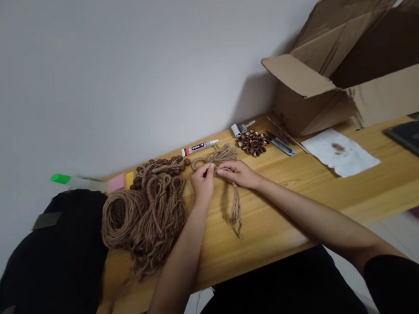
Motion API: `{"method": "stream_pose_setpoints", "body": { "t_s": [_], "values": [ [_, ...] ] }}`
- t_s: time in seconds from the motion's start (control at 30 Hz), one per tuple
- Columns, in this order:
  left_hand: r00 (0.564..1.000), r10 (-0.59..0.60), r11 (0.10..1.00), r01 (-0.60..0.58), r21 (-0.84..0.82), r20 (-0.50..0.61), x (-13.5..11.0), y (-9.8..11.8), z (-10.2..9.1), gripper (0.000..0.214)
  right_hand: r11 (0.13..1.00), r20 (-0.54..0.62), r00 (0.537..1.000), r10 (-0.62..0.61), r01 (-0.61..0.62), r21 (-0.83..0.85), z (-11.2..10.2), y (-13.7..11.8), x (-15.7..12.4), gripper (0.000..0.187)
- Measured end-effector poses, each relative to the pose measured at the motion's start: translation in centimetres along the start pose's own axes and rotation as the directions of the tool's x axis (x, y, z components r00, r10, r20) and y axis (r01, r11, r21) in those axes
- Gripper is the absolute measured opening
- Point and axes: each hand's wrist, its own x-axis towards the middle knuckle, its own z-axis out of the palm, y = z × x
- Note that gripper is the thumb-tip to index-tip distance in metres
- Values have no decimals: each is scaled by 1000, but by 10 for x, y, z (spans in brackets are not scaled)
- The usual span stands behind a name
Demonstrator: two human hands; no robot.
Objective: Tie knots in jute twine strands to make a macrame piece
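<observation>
The left hand (203,180) and right hand (236,173) are meeting fingertip to fingertip, pinching a jute cord tassel (236,205) from both sides, seemingly keeping its strands gathered, while it is lying mid-way along the wooden tabletop (287,194), with the jute twine coil (122,218) sitting close on the left.

text: B-7000 | on: glue tube (199,147) | reads: upside down
</observation>
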Motion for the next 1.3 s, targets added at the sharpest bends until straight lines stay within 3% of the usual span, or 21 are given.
{"method": "stream_pose_setpoints", "body": {
  "t_s": [1.3],
  "values": [
    [999,-23,1000,23,-12,38,0,4,1,21,999,-28,1000,-11,9,-42,-1,3,1,24]
  ]
}}
